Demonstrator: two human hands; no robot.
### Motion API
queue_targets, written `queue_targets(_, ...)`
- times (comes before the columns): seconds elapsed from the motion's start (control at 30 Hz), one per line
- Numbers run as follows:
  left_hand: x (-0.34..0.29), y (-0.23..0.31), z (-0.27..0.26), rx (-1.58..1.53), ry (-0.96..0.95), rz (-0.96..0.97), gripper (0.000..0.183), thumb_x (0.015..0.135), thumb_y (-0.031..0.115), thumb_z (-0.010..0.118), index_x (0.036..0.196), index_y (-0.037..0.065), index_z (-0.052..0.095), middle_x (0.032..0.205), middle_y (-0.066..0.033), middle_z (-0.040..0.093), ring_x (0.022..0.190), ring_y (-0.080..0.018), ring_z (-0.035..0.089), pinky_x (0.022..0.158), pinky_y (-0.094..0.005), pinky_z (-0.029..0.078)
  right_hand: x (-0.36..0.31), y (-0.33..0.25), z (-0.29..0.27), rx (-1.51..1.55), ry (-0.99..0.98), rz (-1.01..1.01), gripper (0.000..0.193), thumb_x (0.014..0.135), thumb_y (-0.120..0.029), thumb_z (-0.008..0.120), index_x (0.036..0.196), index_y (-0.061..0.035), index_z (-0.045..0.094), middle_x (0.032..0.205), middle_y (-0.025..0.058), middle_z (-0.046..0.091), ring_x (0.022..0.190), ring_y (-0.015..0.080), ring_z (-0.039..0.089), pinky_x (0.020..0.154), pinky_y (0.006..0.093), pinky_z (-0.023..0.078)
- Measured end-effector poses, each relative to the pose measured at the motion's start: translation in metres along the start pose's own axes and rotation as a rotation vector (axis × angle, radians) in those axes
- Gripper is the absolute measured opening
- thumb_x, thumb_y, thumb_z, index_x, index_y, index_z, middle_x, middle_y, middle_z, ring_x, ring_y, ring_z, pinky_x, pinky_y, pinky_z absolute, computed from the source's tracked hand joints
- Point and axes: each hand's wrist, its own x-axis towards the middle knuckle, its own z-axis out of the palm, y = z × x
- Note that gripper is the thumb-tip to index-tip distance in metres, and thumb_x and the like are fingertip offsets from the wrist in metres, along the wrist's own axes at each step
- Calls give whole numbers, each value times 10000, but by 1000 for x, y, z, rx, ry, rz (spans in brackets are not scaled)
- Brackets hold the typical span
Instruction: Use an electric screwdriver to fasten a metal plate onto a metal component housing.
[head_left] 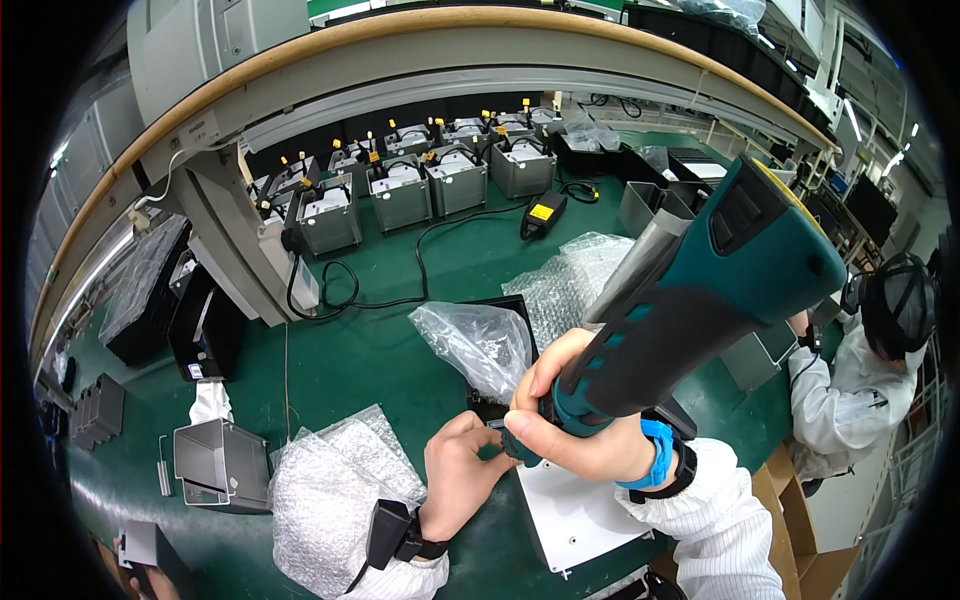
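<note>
The right hand [585, 448] wraps a teal-and-black power driver [690, 300] beside a flat white panel [575, 520], near and right; the left hand [462, 475] pinches by its tip, on what I cannot tell. Far grey metal boxes [403, 205] look wired; fastening here seems unfinished.

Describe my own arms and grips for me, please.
The left grip is bare, with a white sleeve, a black wristband and a boxy black device trailing a dark cable. The right grip is bare, with a blue band, a black band and a white, finely striped sleeve.
</note>
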Motion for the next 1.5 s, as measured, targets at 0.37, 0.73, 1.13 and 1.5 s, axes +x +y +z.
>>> queue_targets(0.37, 0, 1, 0, 14, -4, 27, 230, 499, 99, 777, 659, 13, 636, 605, -54, 476, 550, -205, 507, 491, -318, 389, 1, -3, 0, -37, -6, 6, 257, 727, 70, 637, 856, -30, 439, 690, 53, 570, 651, 96, 572, 588, 224, 470)
queue_targets(0.73, 6, 8, -18, -118, -297, -39, 91, 684, 5, 646, 767, -24, 625, 644, -126, 483, 588, -285, 515, 547, -358, 402, 1, 3, 1, -13, 26, 58, 253, 710, 34, 679, 846, -23, 475, 693, 33, 582, 645, 66, 554, 570, 196, 434)
queue_targets(1.13, 7, 4, -15, -173, -255, -22, 91, 714, -19, 606, 804, -19, 621, 772, -153, 593, 681, -330, 581, 600, -370, 441, 1, 8, 5, -74, -9, 19, 224, 717, 3, 686, 828, -30, 495, 705, 18, 570, 639, 65, 543, 576, 198, 423)
queue_targets(1.5, 8, 0, -18, -705, -241, -477, 204, 880, 43, 424, 1011, -34, 560, 719, 2, 518, 643, -54, 436, 581, -224, 361, 2, 11, 3, -87, -111, 38, 256, 732, 9, 676, 849, -43, 455, 698, 14, 558, 653, 69, 535, 587, 204, 406)
